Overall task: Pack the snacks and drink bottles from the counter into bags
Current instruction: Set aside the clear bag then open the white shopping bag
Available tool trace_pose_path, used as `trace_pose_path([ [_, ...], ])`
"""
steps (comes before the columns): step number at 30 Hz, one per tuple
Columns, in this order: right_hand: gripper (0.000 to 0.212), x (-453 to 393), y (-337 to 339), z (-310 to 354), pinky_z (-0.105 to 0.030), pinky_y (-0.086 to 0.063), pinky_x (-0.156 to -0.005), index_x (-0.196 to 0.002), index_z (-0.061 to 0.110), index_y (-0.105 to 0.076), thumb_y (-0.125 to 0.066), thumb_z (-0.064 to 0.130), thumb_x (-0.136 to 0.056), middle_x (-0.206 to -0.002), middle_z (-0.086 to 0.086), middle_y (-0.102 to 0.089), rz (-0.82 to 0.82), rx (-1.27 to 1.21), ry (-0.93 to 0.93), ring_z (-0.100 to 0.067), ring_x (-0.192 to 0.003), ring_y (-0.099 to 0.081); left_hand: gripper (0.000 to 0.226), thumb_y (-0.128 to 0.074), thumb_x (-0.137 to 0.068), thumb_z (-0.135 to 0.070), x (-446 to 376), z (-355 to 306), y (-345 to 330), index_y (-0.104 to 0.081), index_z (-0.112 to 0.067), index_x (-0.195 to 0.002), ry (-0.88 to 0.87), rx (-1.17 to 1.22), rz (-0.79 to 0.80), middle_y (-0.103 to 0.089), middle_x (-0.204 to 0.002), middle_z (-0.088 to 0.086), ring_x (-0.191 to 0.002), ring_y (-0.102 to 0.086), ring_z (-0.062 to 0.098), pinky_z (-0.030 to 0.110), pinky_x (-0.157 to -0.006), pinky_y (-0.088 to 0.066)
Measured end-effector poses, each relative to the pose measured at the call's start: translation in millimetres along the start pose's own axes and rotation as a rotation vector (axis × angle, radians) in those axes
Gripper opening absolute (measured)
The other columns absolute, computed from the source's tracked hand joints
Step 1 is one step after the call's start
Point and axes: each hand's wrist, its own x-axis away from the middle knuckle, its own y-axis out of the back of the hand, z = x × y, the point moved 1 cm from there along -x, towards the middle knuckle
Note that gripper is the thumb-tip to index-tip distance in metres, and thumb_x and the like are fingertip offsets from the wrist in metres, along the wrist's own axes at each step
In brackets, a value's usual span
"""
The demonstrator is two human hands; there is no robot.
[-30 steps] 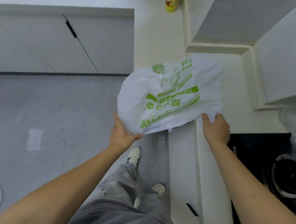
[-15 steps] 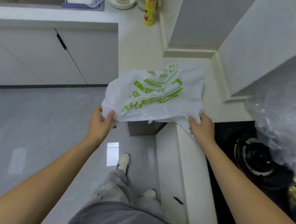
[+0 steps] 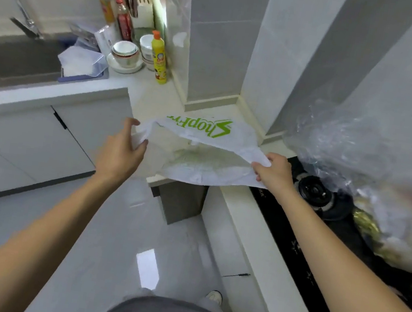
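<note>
Stretching across the corner of the worktop (image 3: 151, 99), a white shopping bag (image 3: 206, 161) with green lettering is held by its near edge: one corner is pinched in the curled fingers of the left hand (image 3: 123, 148), the other is gripped by the right hand (image 3: 273, 171). The grip at both ends appears meant to spread the mouth open for loading. The bag lies between the hands and just beyond them, its near fold overhanging the worktop edge. Beyond the left hand, bare worktop is left up to a yellow bottle (image 3: 158, 60) and stacked bowls (image 3: 125, 54). Just right of the right hand a black hob (image 3: 314, 190) begins, crowded by a clear plastic bag (image 3: 354, 156), so room there is judged tight.
</note>
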Motion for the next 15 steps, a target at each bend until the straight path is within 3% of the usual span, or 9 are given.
trace_pose_path([
  [3, 0.035, 35, 15, 5, -0.026, -0.043, -0.054, -0.076, -0.007, -0.057, -0.067, 0.026, -0.083, -0.063, -0.018, -0.058, -0.118, -0.007, -0.01, -0.004, -0.041, -0.053, 0.044, -0.064, -0.091, -0.02, 0, -14, 13, -0.045, -0.021, -0.131, -0.081, 0.04, 0.025, -0.062, -0.086, 0.008, -0.077, -0.056, 0.03, 0.045, -0.068, -0.05],
  [6, 0.046, 78, 26, 8, -0.037, -0.049, -0.059, -0.079, -0.005, -0.061, -0.069, 0.041, -0.082, -0.073, -0.023, -0.066, -0.256, -0.003, -0.043, -0.031, -0.058, -0.064, 0.048, -0.061, -0.09, -0.017, 9, -25, 23, -0.039, -0.026, -0.132, -0.2, 0.09, 0.113, -0.063, -0.084, 0.007, -0.073, -0.06, 0.03, 0.05, -0.067, -0.057],
  [11, 0.03, 166, 47, 8, -0.04, -0.055, -0.063, -0.075, 0.005, -0.062, -0.072, 0.03, -0.09, -0.07, -0.014, -0.067, -0.477, 0.052, -0.132, -0.035, -0.069, -0.069, 0.038, -0.055, -0.093, -0.02, 27, -43, 52, -0.043, -0.022, -0.129, -0.436, -0.009, 0.124, -0.059, -0.074, 0.008, -0.068, -0.055, 0.035, 0.045, -0.063, -0.051],
  [15, 0.012, 245, 73, -11, -0.044, -0.059, -0.066, -0.083, 0.009, -0.07, -0.068, 0.02, -0.088, -0.072, -0.007, -0.069, -0.593, 0.045, -0.204, -0.033, -0.069, -0.069, 0.033, -0.059, -0.091, -0.023, 49, -84, 69, -0.052, -0.019, -0.123, -0.572, -0.023, 0.15, -0.061, -0.089, 0.009, -0.079, -0.053, 0.036, 0.039, -0.065, -0.041],
])
